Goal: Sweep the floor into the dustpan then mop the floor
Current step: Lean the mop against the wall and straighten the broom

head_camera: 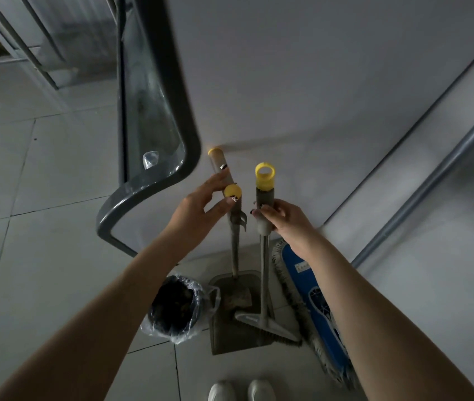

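Broom point(264, 273): grey shaft, grey grip, yellow ring cap, angled grey head. It stands near upright at frame centre, long axis vertical, cap up, head down at the right edge of the dustpan point(230, 337). Right hand point(286, 222) pinches the grip, fingers curled. Left hand point(198, 205): fingers straight, spread wide, thumb touching the dustpan's yellow knob. Blue mop point(313, 296) leans at lower right. Bin point(166, 332) sits left of the dustpan.

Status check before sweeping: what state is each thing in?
dustpan: on floor, debris inside.
broom: upright, head resting on dustpan, right hand gripping handle.
mop: leaning against wall.
bin: lined, dark rubbish inside.
left hand: open, fingers at dustpan handle.
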Available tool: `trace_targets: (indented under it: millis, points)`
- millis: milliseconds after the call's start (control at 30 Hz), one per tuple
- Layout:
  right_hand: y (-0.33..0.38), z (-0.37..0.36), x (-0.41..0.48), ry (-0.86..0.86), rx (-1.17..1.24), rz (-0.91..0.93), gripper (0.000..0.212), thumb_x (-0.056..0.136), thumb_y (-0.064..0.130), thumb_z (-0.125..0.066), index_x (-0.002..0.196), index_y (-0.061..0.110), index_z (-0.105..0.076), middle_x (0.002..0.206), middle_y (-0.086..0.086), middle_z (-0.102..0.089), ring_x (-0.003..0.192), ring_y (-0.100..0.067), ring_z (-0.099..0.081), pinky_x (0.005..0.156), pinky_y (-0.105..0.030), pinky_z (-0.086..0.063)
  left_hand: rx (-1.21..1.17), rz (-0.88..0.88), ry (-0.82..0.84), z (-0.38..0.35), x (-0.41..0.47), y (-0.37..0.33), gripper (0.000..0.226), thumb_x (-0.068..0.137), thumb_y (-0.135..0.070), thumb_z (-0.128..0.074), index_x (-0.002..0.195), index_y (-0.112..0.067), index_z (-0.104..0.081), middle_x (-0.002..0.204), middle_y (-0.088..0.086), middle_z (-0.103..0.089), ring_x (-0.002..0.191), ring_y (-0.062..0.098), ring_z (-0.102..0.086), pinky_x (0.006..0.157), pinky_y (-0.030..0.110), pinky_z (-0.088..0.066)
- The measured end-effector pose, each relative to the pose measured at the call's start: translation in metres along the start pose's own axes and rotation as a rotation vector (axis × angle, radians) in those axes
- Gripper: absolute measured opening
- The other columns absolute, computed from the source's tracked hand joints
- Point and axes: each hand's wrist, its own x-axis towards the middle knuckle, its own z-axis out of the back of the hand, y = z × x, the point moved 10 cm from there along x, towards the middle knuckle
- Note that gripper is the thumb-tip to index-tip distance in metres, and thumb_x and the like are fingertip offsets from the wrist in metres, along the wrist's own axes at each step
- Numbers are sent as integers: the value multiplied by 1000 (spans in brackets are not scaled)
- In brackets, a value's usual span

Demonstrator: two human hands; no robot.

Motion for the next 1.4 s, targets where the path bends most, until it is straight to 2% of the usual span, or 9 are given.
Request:
trace_targets:
  millis: [133, 333, 567, 700, 833, 1000, 1133, 1267, 1400]
  points:
    - [15, 9, -21, -30, 65, 138, 89, 40, 80, -70, 102, 17, -60, 91, 0, -68, 83, -2, -67, 74, -14, -53, 71, 40, 43, -2, 2, -1, 49, 90, -10, -58, 137, -11, -46, 111, -31, -48, 120, 3, -45, 110, 29, -34]
    - [66, 9, -56, -47, 124, 277, 78, 50, 81, -64, 99, 20, -59, 78, 3, -64, 76, -2, -63, 70, -11, -49, 27, 83, 140, -2, -4, -8, 46, 86, -7, -63, 129, -15, -51, 136, -3, -47, 133, 17, -40, 111, 46, -35]
    - [120, -5, -83, -146, 90, 352, 39, 85, 58, -48, 99, 22, -57, 80, 2, -60, 78, -5, -60, 83, -22, -47, 148, 75, 281, -5, -9, -12, 83, 79, -8, -72, 147, -19, -25, 145, -4, -35, 136, 13, -31, 104, 26, -33]
    - [140, -14, -90, -283, 130, 391, 73, 59, 84, -53, 96, 21, -58, 71, 9, -62, 72, -6, -59, 80, -24, -50, 300, -92, 377, -5, -8, -12, 91, 77, -15, -74, 149, -18, -18, 155, 2, -22, 140, 20, -28, 105, 25, -34]
    - [147, -29, -92, -361, 131, 413, 69, 61, 85, -49, 90, 23, -60, 68, 8, -61, 72, -12, -59, 87, -41, -44, 375, -168, 459, -3, -9, -3, 92, 79, -27, -72, 150, -27, -13, 159, -3, -2, 144, 21, -18, 113, 41, -31]
    - [156, -42, -89, -436, 203, 418, 74, 49, 89, -51, 80, 23, -59, 62, 8, -59, 64, -9, -58, 78, -34, -44, 355, -212, 490, 1, -10, 3, 95, 78, -29, -73, 148, -34, -9, 158, -4, 9, 143, 25, -20, 111, 41, -34]
    - [162, -53, -84, -418, 213, 441, 71, 46, 89, -52, 74, 25, -61, 60, 8, -58, 62, -9, -57, 73, -29, -47, 324, -329, 453, -2, -9, -3, 99, 76, -27, -75, 146, -28, -6, 153, -8, 10, 143, 23, -20, 107, 24, -30]
    - [152, -51, -79, -451, 243, 452, 72, 41, 90, -53, 72, 25, -61, 61, 8, -59, 61, -8, -58, 67, -25, -48, 294, -301, 414, -8, -5, 8, 94, 73, -29, -77, 147, -32, -20, 158, 6, 10, 144, 27, -18, 109, 42, -37]
    - [145, -49, -77, -453, 268, 488, 65, 41, 92, -51, 65, 33, -66, 61, 10, -58, 61, -7, -58, 71, -29, -46, 192, -262, 384, -19, -6, 14, 97, 70, -22, -80, 145, -30, -19, 157, 13, 2, 144, 28, -16, 108, 42, -37]
